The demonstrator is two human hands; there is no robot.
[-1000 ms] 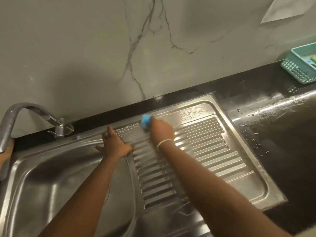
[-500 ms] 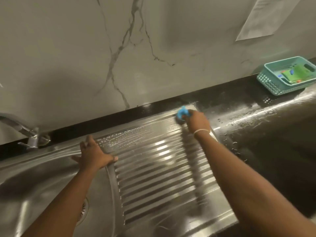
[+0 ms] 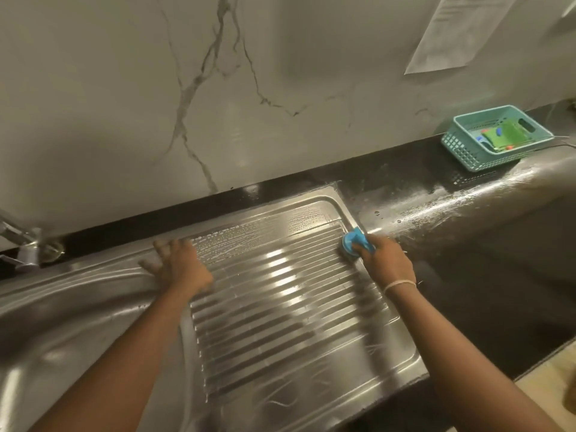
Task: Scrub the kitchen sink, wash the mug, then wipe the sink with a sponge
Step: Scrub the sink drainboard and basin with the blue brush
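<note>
My right hand (image 3: 385, 263) grips a blue scrubber (image 3: 355, 243), fingers curled round it, pressing it on the right edge of the ribbed drainboard (image 3: 280, 307), near its far right corner. A pale band (image 3: 399, 285) sits on that wrist. My left hand (image 3: 179, 269) lies flat, fingers spread, on the ridge between drainboard and sink basin (image 3: 78, 322), holding nothing. Soap film shows along the drainboard's far strip. Basin is to the left, steel, partly in view; tap base (image 3: 28, 251) at the far left edge. I see no mug. Black counter (image 3: 436, 198) to the right is wet and shiny. A teal basket (image 3: 495, 137) stands on it by the wall, well apart from the hands, green packets inside. Marble wall (image 3: 218, 88) behind, with a paper sheet (image 3: 458, 29) stuck at the upper right.
</note>
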